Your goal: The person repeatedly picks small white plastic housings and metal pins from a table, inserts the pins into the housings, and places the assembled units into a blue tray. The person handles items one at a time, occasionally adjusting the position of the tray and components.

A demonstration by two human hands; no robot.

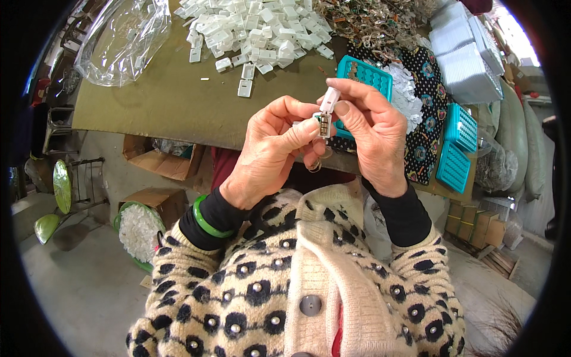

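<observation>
Between both hands, above the table's near edge, is a small white plastic case with its hinged lid raised. Small metallic button cells and a bit of green board show inside its body. My left hand grips the body, thumb pressed against its front. Thumb and index finger of my right hand pinch the raised lid. A metal ring hangs just below the left fingers. Beyond the hands lies a large heap of similar white cases, with a few loose ones at its near edge.
At the back right is a pile of small clear and metallic parts. A teal tray and white pieces lie on dark patterned cloth. White stacked trays, more teal trays and a clear plastic bag flank them.
</observation>
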